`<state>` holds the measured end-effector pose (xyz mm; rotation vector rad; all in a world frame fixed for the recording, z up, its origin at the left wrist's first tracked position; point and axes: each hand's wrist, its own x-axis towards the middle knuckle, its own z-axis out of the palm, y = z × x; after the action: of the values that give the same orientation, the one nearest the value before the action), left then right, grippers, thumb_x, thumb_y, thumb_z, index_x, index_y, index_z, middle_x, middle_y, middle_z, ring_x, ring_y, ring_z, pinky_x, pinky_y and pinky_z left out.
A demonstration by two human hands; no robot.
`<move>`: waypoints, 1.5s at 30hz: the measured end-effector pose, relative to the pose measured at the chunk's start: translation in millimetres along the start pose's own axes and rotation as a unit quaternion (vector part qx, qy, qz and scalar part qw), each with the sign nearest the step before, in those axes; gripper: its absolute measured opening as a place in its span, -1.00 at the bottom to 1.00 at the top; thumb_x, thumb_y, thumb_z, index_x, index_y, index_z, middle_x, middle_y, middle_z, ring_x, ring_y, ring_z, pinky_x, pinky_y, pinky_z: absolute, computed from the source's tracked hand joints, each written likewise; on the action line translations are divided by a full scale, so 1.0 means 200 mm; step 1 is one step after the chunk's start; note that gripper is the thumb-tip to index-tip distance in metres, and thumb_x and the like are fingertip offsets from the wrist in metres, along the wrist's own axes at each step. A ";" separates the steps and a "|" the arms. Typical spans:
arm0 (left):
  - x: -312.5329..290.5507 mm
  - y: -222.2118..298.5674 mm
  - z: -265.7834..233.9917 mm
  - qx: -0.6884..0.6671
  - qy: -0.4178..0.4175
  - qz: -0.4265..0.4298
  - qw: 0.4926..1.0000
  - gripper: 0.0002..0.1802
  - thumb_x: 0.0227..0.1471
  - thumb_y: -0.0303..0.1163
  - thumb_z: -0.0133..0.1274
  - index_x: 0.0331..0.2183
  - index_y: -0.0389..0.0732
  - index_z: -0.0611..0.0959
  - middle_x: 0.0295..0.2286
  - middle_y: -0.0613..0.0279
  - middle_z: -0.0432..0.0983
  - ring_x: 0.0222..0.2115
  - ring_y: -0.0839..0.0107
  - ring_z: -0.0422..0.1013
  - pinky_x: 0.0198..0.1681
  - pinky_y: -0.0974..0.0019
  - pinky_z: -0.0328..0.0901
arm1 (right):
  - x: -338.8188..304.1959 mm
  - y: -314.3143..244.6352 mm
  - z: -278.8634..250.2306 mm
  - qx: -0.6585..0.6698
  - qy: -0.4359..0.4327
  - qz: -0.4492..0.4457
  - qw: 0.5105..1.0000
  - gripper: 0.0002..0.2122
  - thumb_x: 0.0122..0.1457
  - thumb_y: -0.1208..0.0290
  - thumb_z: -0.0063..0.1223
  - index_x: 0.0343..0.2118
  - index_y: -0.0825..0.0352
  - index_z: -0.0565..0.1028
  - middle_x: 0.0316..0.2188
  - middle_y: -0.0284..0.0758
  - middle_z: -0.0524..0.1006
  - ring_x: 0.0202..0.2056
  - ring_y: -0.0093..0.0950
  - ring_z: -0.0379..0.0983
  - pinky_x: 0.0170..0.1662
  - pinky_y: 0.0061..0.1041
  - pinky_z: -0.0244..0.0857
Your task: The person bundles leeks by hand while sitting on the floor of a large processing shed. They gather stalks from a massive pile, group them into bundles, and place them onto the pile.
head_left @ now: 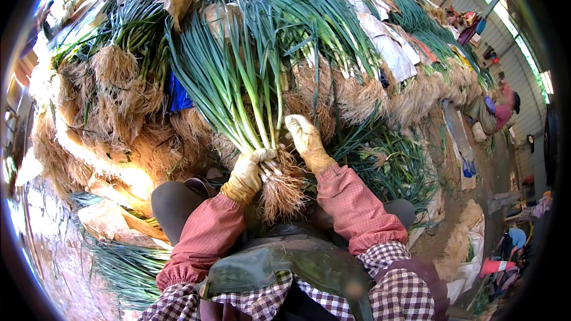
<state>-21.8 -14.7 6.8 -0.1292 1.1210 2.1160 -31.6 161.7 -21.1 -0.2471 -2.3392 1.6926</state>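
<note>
My left hand (244, 177), in a yellowish work glove, is wrapped round the white lower stems of a bunch of green onions (254, 104). The long green leaves fan up and away from me, and their tangled brown roots (283, 195) hang below the fist. Just right of the stems is my right hand (307, 140), gloved the same way, with its fingers curled and the tips close to an outer stalk. Whether those fingertips pinch a leaf or root is too small to make out.
A high heap of green onions (333, 18) with roots toward me rises in front. Loose leaves (392, 163) lie at right, and more onions (128, 270) lie low at left. White sacking (389, 50) partly covers the heap. Other people, including one in pink (505, 110), are farther right.
</note>
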 end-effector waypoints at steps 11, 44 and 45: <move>-0.01 -0.05 -0.02 0.073 0.017 0.024 0.997 -0.86 -0.15 -0.48 -0.02 -0.51 -0.39 0.50 -0.67 0.13 0.45 -0.77 0.37 0.37 -0.75 0.49 0.28 | -0.09 -0.29 -0.05 0.163 -0.249 0.183 0.937 -0.84 0.07 0.30 0.04 -0.44 0.30 0.46 -0.65 -0.53 0.36 -0.66 -0.76 0.19 -0.64 -0.79 -0.01; -0.02 0.06 0.04 0.004 0.012 -0.018 1.000 -0.82 -0.15 -0.50 0.06 -0.40 -0.32 0.48 -0.58 0.19 0.47 -0.70 0.45 0.37 -0.68 0.50 0.30 | -0.23 1.01 0.33 -0.358 -0.188 -0.262 0.876 -0.71 -0.02 0.12 -0.11 -0.35 0.20 0.49 -0.31 -0.27 0.44 -0.26 -0.38 0.33 -0.24 -0.30 0.25; 0.00 0.08 0.08 0.010 -0.008 -0.020 1.000 -0.82 -0.16 -0.51 0.06 -0.39 -0.32 0.48 -0.55 0.16 0.48 -0.69 0.44 0.38 -0.69 0.51 0.30 | -0.21 1.20 0.19 -0.333 -0.217 -0.170 0.902 -0.74 -0.07 0.17 -0.06 -0.38 0.19 0.51 -0.25 -0.29 0.44 -0.21 -0.39 0.32 -0.26 -0.29 0.27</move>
<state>-28.1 -8.9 28.0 -0.1239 1.1195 2.0662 -3.9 190.3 -265.0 0.4543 -2.9935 0.7929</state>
